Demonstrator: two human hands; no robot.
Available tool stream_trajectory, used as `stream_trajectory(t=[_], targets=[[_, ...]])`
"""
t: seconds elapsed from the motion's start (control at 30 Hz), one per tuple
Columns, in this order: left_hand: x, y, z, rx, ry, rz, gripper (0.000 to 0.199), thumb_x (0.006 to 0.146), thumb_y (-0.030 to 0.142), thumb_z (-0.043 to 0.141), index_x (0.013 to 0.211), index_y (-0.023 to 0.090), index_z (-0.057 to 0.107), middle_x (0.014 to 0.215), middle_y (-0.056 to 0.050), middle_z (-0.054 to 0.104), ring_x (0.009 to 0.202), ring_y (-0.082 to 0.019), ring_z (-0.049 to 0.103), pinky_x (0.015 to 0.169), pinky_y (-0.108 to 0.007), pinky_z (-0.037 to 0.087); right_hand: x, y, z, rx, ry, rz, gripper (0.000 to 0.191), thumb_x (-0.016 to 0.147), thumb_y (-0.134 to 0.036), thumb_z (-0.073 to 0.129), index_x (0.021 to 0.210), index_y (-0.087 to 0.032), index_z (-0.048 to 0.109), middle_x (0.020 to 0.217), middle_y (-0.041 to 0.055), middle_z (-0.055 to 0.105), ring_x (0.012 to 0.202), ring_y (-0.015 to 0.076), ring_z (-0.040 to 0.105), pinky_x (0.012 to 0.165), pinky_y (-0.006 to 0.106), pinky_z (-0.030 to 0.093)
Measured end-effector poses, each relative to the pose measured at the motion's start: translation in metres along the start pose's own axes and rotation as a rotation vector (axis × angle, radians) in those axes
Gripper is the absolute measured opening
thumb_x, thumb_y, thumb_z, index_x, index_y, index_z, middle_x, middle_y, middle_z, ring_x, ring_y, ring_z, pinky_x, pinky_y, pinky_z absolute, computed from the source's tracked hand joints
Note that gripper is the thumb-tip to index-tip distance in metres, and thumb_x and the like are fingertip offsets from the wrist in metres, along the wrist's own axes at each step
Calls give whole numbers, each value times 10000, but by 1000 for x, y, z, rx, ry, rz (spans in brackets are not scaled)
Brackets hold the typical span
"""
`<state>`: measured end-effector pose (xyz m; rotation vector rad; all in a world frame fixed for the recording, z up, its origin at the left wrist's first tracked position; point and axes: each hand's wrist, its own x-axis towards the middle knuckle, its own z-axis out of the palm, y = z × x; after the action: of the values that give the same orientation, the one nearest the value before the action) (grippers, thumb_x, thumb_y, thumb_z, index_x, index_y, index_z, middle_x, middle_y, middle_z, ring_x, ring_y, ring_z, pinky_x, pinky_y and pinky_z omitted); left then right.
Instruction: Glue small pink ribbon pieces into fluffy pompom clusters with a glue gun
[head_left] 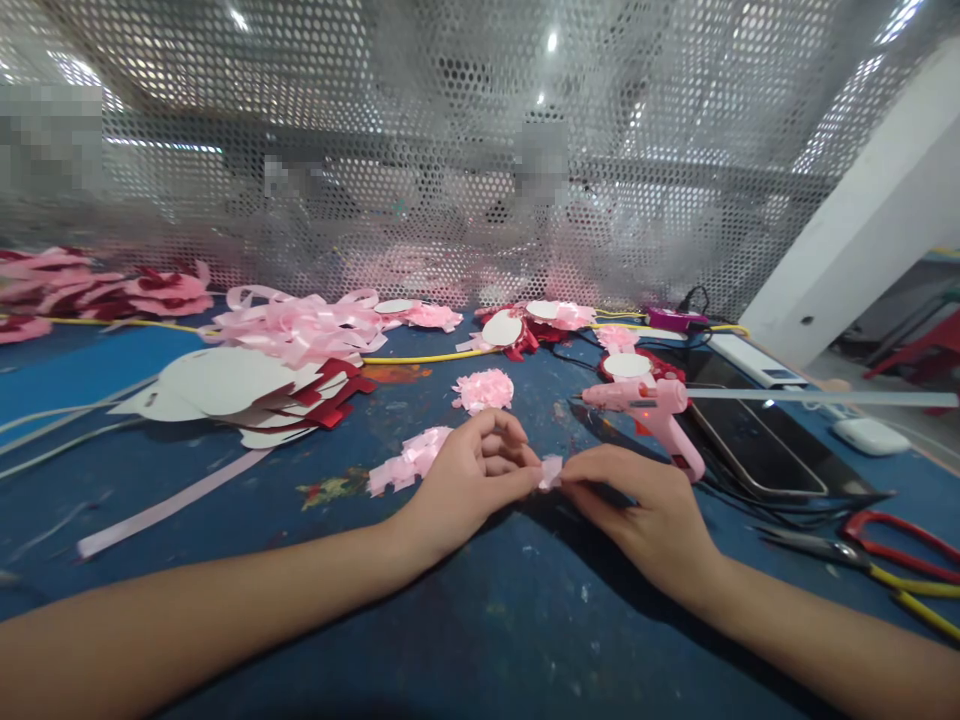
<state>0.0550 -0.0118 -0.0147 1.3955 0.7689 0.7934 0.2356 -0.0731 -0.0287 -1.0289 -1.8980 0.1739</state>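
Between my two hands, over the blue table, is a small piece of pale pink ribbon (551, 472). My left hand (480, 465) pinches its left edge between thumb and finger, the other fingers curled. The right edge is pinched by the thumb and forefinger of my right hand (645, 510). Just behind my left hand lies a round pink ribbon flower (484, 390). Beside that hand, to the left, are cut pink ribbon pieces (409, 460). A pink glue gun (645, 400) with a long clear glue stick (825, 397) rests beyond my right hand.
White and red card shapes (232, 385) are stacked at left, near a heap of pink ribbon (300, 325). A phone (757, 440), scissors (817, 545), a white earbud case (870, 435) and cables lie right. A perforated metal screen (450, 150) stands behind.
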Motion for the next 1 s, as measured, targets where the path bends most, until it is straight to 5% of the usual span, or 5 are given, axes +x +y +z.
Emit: stream_trajectory(t=[0.33, 0.6, 1.0], targets=[[-1, 0, 1, -3, -36, 5, 279, 699, 131, 700, 828, 166, 456, 712, 46, 627, 593, -43, 558, 586, -171, 441, 0, 0, -2, 12, -8, -40, 175, 853, -87, 585, 928, -230, 653, 859, -5, 718, 775, 106, 666, 733, 224, 541], [-8, 3, 4, 160, -50, 189, 111, 794, 120, 606, 860, 173, 534, 814, 33, 593, 763, -75, 576, 722, -203, 466, -1, -2, -3, 23, 47, -17, 155, 846, -90, 591, 917, -218, 644, 881, 12, 701, 815, 113, 655, 752, 233, 541], [-11, 4, 0, 395, -79, 346, 56, 814, 165, 639, 826, 186, 689, 842, 1, 677, 787, -101, 622, 727, -212, 482, 1, -9, -4, 2, 81, -42, 117, 811, -64, 612, 841, -172, 644, 812, 24, 686, 773, 97, 654, 741, 194, 526]])
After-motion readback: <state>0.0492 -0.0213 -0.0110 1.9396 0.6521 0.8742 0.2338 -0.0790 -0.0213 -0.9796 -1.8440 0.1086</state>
